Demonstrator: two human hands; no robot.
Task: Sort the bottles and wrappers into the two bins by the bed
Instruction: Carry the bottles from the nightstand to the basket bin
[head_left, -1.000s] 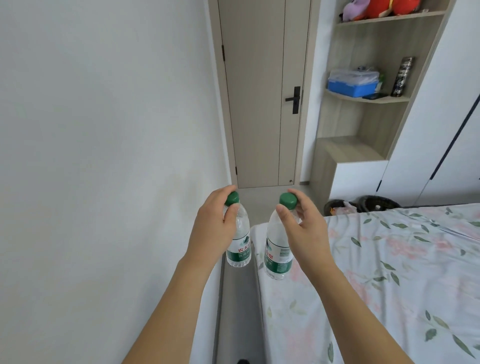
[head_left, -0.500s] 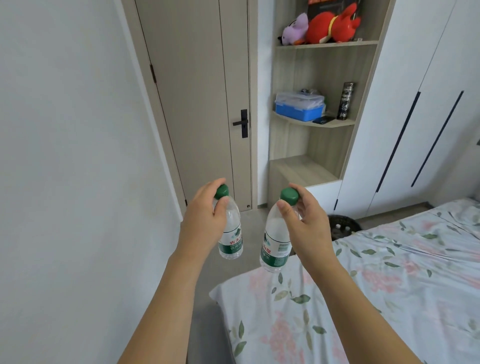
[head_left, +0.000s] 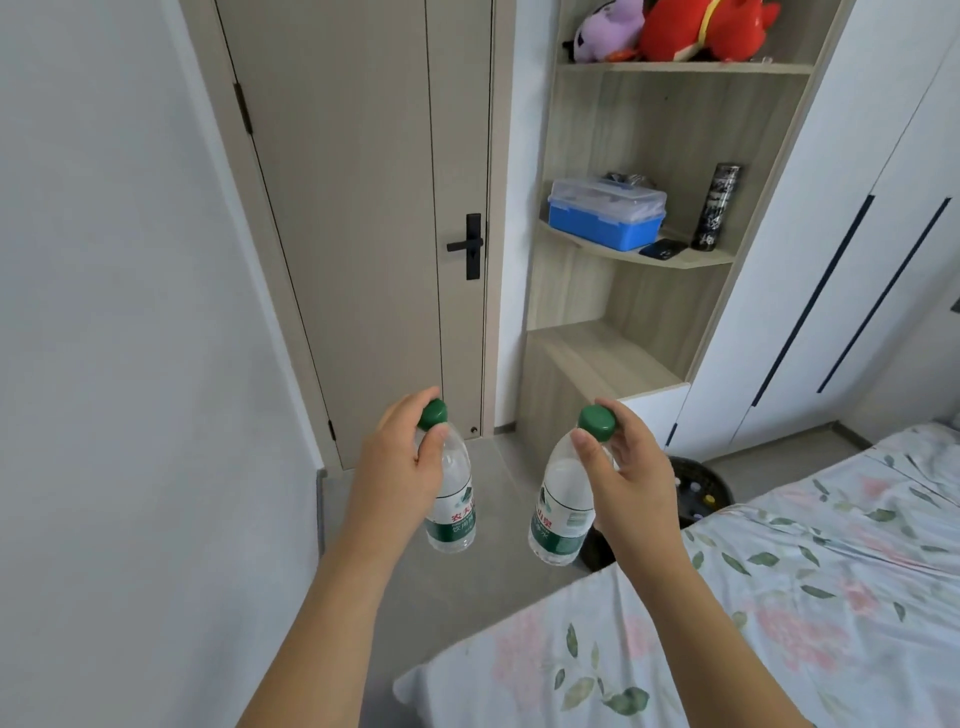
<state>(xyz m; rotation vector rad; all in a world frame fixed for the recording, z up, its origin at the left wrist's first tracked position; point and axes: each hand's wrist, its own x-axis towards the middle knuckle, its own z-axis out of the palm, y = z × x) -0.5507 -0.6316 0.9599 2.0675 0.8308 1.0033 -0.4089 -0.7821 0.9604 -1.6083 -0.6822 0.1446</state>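
I hold two clear plastic water bottles with green caps and green-and-white labels, both hanging upright over the grey floor. My left hand (head_left: 402, 467) grips the neck of the left bottle (head_left: 453, 514). The neck of the right bottle (head_left: 561, 519) is pinched just below the cap by my right hand (head_left: 631, 483). A black bin (head_left: 701, 488) with small items inside stands on the floor at the bed's corner, partly hidden behind my right hand and the bed. I see only this one bin.
The bed with a floral sheet (head_left: 753, 597) fills the lower right. A closed beige door (head_left: 363, 208) is ahead, a white wall (head_left: 104, 312) on the left. Wooden corner shelves (head_left: 623, 343) hold a blue box (head_left: 605, 218) and plush toys (head_left: 675, 26); white wardrobe doors (head_left: 857, 260) stand at right.
My view has moved forward and turned right along the bed toward the door and shelves. Both hands kept their bottles and spread a little apart. The black bin came into clearer view.
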